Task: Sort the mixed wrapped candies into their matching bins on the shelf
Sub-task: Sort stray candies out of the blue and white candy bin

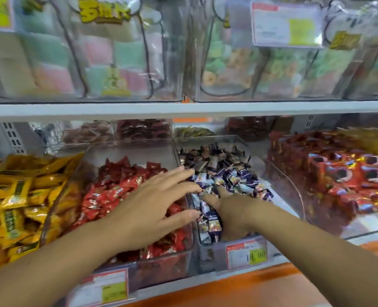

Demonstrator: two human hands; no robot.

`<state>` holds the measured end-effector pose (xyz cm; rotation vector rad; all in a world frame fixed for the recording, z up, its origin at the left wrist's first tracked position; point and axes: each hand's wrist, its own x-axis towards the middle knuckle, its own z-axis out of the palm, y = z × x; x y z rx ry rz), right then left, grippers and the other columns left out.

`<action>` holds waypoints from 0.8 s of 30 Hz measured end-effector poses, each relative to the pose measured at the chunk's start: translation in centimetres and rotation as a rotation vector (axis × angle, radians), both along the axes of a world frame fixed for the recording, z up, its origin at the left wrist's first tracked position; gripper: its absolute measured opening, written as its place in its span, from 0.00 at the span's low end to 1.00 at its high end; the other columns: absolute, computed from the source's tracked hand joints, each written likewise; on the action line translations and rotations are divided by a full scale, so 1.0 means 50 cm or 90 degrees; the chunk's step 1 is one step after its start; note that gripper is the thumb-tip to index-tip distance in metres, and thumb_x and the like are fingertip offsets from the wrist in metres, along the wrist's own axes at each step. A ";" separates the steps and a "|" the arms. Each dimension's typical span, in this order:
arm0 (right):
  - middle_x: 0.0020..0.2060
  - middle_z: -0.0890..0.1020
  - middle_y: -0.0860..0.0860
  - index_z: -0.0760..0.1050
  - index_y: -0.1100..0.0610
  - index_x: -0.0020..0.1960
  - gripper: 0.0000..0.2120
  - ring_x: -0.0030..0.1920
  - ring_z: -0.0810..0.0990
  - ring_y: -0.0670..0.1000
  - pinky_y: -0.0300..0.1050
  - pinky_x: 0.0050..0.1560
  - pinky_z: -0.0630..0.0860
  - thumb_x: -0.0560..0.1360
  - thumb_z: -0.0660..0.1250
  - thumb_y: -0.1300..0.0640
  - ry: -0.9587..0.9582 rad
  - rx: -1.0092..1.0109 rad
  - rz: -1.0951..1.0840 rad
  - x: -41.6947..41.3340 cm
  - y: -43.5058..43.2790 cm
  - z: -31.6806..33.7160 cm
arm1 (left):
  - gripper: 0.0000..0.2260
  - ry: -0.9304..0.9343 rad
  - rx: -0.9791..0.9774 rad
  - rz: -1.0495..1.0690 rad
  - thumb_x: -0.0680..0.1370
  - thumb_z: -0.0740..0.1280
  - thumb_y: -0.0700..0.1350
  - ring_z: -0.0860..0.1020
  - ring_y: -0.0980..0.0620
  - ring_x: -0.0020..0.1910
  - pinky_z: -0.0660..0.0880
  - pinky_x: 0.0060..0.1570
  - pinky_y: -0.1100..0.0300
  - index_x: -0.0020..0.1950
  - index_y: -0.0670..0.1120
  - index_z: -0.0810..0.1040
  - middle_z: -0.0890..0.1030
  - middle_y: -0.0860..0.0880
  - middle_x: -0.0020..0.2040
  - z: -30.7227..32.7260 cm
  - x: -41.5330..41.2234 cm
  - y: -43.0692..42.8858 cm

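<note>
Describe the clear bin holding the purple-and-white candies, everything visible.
The clear bin looks like hard plastic, open-topped, and sits on the lower shelf just right of the red-candy bin. It is heaped with small wrapped candies, purple-and-white toward the front and darker brown-black at the back. A price tag sits on its front wall. The right hand is pushed into the front of the pile, fingers partly buried. The left hand reaches its left wall with spread fingertips.
</note>
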<state>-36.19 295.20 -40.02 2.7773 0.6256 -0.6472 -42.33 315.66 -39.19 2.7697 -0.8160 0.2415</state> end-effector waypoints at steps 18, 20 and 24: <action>0.59 0.76 0.41 0.66 0.40 0.68 0.34 0.53 0.78 0.46 0.38 0.48 0.77 0.67 0.77 0.47 -0.100 0.777 -0.207 0.094 -0.018 0.098 | 0.29 -0.014 -0.068 0.003 0.74 0.43 0.74 0.40 0.68 0.74 0.46 0.68 0.61 0.73 0.68 0.58 0.45 0.71 0.75 -0.031 0.005 -0.001; 0.67 0.70 0.41 0.60 0.36 0.72 0.39 0.61 0.76 0.50 0.42 0.56 0.76 0.67 0.76 0.44 -0.118 0.605 -0.140 0.082 -0.045 0.116 | 0.29 -0.009 -0.071 0.002 0.74 0.43 0.75 0.40 0.68 0.75 0.47 0.68 0.60 0.72 0.68 0.58 0.46 0.71 0.76 -0.030 0.006 0.000; 0.51 0.80 0.35 0.78 0.44 0.61 0.16 0.46 0.79 0.35 0.31 0.48 0.72 0.74 0.71 0.51 -0.151 0.353 -0.019 0.030 -0.099 0.161 | 0.28 -0.009 -0.064 0.003 0.73 0.42 0.76 0.39 0.70 0.74 0.45 0.68 0.62 0.71 0.72 0.55 0.43 0.73 0.74 -0.028 0.005 -0.001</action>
